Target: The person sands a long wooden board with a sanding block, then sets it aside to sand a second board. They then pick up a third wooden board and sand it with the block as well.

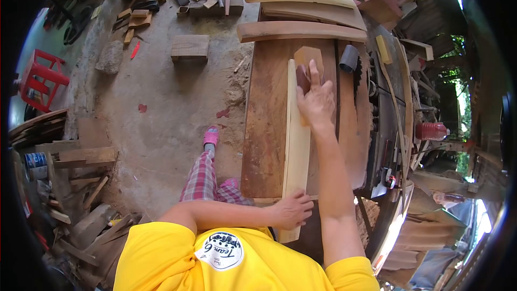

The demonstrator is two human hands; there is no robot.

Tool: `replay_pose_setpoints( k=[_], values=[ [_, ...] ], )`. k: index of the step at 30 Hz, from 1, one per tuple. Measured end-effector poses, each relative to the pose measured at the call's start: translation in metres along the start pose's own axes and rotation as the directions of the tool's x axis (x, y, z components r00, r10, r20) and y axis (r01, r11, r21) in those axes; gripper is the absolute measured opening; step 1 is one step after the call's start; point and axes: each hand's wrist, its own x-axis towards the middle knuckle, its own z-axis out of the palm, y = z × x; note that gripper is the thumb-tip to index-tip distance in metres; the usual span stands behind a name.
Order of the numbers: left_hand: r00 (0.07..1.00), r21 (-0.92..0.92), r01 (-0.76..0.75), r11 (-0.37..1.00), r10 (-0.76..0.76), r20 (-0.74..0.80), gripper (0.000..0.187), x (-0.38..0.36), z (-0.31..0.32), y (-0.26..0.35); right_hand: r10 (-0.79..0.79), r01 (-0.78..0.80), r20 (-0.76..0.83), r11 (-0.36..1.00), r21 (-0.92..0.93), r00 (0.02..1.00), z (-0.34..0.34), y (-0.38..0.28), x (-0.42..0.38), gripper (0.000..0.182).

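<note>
The head view shows the left hand [293, 209] curled over the near end of a pale board [297, 145] lying lengthwise on the brown table [266, 102]. The right hand [316, 98], index finger extended, holds a wooden block [308, 55] alongside the board's far end.

Stained concrete floor [167, 94], red plastic stool [30, 72] at left; daylit greenery [460, 83] at right, seemingly outdoors
</note>
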Motion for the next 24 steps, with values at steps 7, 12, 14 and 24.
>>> replay_pose_setpoints(
  k=[7,12,14,24],
  values=[
    [0.887,0.138,-0.044,0.989,0.102,-0.450,0.018,0.014,-0.006,-0.033,-0.121,0.121,0.002,0.988,-0.098,0.993,-0.013,0.005,-0.118,0.073],
    [0.999,-0.034,0.010,0.999,-0.011,-0.046,0.018,0.009,-0.011,-0.030,-0.035,0.033,-0.022,0.998,-0.058,0.999,0.001,-0.016,-0.009,0.072],
    [0.994,-0.002,-0.001,1.000,0.000,-0.106,0.015,0.010,-0.007,-0.028,-0.009,0.008,-0.013,0.999,-0.048,1.000,0.003,-0.023,0.031,0.073],
    [0.950,0.033,0.001,0.999,0.009,-0.311,0.025,0.012,0.006,-0.033,-0.101,0.103,0.029,0.991,-0.085,0.994,-0.010,0.006,-0.120,0.077]
  ],
)
